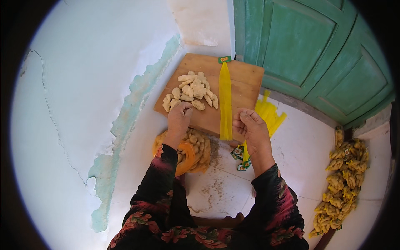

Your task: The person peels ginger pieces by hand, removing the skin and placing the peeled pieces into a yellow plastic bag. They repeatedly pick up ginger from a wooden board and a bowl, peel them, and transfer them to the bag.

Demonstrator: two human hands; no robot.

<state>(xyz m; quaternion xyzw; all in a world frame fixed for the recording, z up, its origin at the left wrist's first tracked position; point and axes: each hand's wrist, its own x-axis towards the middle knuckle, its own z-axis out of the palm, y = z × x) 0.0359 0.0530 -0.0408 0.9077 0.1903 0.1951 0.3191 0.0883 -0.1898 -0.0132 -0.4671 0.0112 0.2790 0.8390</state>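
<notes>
My left hand (179, 122), its fingers curled together, hovers over the near left edge of a wooden board (247, 81). Just beyond it lies a loose pile of ginger roots (197, 86). A flat yellow mesh bag (225, 103) stretches across the board, with a green printed label (224, 59) at its far end. Right of the bag's near end is my right hand (252, 128), fingers loosely curled and thumb near the index finger. Nothing shows in either hand, though the left palm is hidden.
Beneath the board's near edge stands an orange mesh sack (200, 150) full of ginger. More yellow mesh bags (271, 117) with green labels (242, 165) hang or lie at the right. Filled bags (340, 187) line the right wall. A green door (297, 43) and peeling wall (125, 115) adjoin.
</notes>
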